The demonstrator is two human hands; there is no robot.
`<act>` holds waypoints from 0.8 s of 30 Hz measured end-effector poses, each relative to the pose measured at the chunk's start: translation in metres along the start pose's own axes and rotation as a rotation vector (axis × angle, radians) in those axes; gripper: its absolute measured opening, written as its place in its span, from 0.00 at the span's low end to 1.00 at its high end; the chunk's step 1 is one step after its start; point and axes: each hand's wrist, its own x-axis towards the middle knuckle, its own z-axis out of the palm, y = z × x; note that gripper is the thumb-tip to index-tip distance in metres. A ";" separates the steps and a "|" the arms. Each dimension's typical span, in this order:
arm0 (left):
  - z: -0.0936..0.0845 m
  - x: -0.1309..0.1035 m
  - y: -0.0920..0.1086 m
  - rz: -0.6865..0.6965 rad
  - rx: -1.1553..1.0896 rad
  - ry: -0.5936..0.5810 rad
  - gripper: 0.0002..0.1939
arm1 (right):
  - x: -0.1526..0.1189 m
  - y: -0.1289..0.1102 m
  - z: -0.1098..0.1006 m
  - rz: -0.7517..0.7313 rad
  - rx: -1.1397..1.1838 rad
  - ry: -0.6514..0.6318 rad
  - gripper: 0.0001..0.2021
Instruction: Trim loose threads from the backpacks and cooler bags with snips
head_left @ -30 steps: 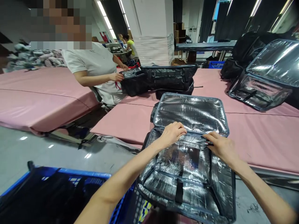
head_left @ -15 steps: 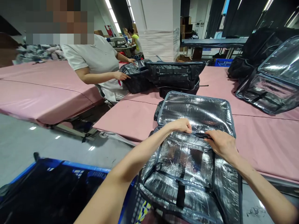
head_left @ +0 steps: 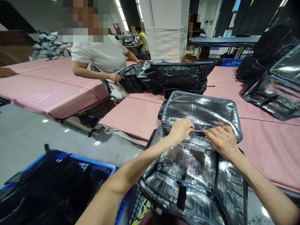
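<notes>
A black rectangular bag lined with silver foil [head_left: 194,165] gapes open, its blue-edged lid [head_left: 201,109] folded back over a pink-covered table [head_left: 264,147].

- Black fabric [head_left: 58,184] is being held in a blue crate [head_left: 93,161].
- A dark bag [head_left: 132,83] is being gripped by a co-worker [head_left: 105,54].
- Piled bags [head_left: 272,53] are being borne by a bench [head_left: 269,137].

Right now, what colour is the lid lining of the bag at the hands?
Shiny silver; the lid lining shows best in the head view.
</notes>
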 end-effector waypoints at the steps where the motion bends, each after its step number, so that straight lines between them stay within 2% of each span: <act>1: 0.007 -0.012 0.003 0.002 0.093 0.170 0.11 | 0.001 0.001 0.001 -0.007 -0.011 0.031 0.10; 2: 0.014 -0.023 0.006 0.008 0.176 0.299 0.11 | 0.001 0.001 0.002 -0.013 -0.017 0.065 0.09; 4: 0.030 -0.039 0.010 0.026 0.311 0.445 0.12 | 0.002 0.003 0.004 -0.023 -0.016 0.120 0.07; 8: 0.052 -0.041 0.014 -0.003 0.451 0.538 0.15 | 0.002 0.004 0.005 -0.024 0.003 0.139 0.06; 13: 0.051 -0.033 0.014 -0.028 0.392 0.475 0.09 | 0.002 0.004 0.002 -0.014 -0.017 0.149 0.06; 19: 0.040 -0.038 0.009 0.081 0.078 0.257 0.07 | -0.007 0.006 0.002 -0.004 -0.032 0.148 0.06; 24: 0.037 -0.038 0.009 0.024 -0.055 0.235 0.06 | -0.011 0.005 -0.002 -0.025 -0.055 0.132 0.08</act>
